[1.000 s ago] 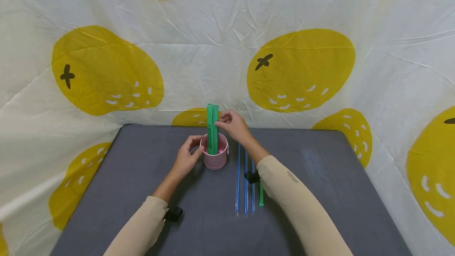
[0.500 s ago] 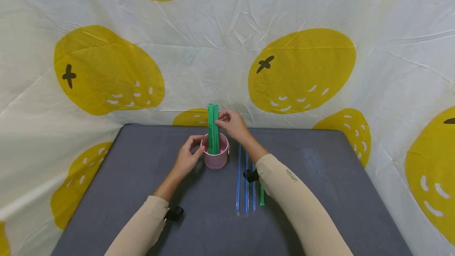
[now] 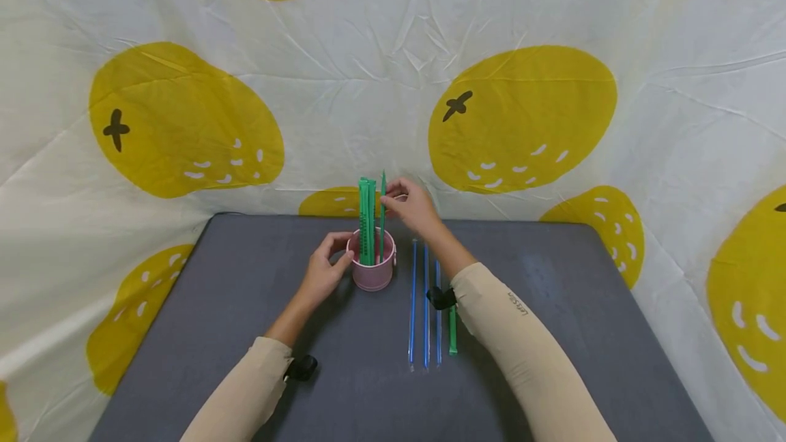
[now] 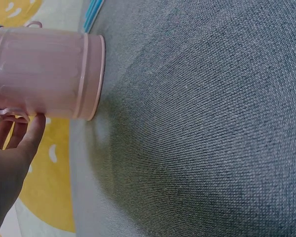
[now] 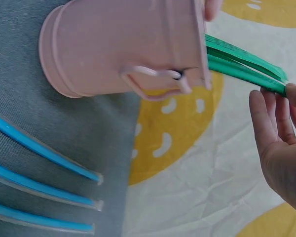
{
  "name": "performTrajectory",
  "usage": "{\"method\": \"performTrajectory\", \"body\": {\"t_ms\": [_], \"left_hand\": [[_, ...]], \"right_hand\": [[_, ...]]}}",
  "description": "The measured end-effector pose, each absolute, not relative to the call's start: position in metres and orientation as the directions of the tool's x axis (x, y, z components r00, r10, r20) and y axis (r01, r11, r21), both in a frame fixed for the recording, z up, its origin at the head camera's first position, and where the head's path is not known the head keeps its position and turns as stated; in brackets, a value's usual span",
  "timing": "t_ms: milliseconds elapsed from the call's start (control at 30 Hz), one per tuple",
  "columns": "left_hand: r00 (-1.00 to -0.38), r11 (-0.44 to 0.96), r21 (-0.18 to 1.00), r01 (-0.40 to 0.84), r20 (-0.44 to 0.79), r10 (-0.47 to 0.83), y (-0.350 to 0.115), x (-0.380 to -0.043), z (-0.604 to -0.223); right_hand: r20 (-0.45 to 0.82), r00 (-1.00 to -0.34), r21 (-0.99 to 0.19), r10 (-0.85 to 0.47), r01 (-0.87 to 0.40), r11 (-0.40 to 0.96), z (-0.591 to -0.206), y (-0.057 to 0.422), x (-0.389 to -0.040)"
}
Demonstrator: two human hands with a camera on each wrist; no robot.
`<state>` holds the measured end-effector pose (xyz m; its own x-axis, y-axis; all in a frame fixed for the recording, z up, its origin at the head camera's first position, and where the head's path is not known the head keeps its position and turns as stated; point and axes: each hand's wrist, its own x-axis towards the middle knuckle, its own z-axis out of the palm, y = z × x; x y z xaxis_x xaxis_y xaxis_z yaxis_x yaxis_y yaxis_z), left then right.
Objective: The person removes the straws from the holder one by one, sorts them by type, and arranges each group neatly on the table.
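A small pink bucket with side handles stands upright near the table's far edge. My left hand grips its left side; in the left wrist view, the fingertips are at a handle. Several slim, flat green paper-wrapped sticks stand inside, with printing on the front one. My right hand pinches one green wrapped stick between thumb and fingers, near its upper part. That stick is held upright, apart from the bunch, its lower end inside the bucket. In the right wrist view, my right hand is above the rim.
Three blue straws in clear wrappers lie side by side on the dark grey table, right of the bucket. Another green wrapped stick lies beside them, partly under my right forearm. A fruit-print cloth hangs behind the table.
My right hand has shifted slightly right and up, drawing one green wrapped stick away from the others and turning it edge-on. The left hand and the bucket have stayed in place.
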<state>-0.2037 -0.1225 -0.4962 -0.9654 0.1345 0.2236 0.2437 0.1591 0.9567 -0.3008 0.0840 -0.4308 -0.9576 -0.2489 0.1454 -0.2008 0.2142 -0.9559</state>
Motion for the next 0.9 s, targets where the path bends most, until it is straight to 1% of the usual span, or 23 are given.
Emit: {"method": "performTrajectory", "body": {"t_ms": [300,433,633,900], "left_hand": [[-0.966,0.166,0.955,0.245,0.225,0.127,-0.122,-0.206,-0.496],[-0.966,0.185,0.952,0.246,0.225,0.125,-0.122,-0.206,-0.497],[-0.965,0.196,0.948,0.251,0.229,0.127,-0.122,-0.206,-0.496],[-0.966,0.192,0.950,0.247,0.225,0.129,-0.122,-0.207,-0.493]], "right_hand": [[0.098,-0.955,-0.973,-0.279,-0.151,0.177,-0.404,0.099,-0.302],[0.139,-0.945,-0.975,-0.297,-0.184,0.129,-0.393,0.107,-0.303],[0.234,-0.921,-0.971,-0.313,-0.237,-0.028,-0.381,0.123,-0.307],[0.245,-0.930,-0.968,-0.274,-0.216,-0.131,-0.369,0.142,-0.312]]}}
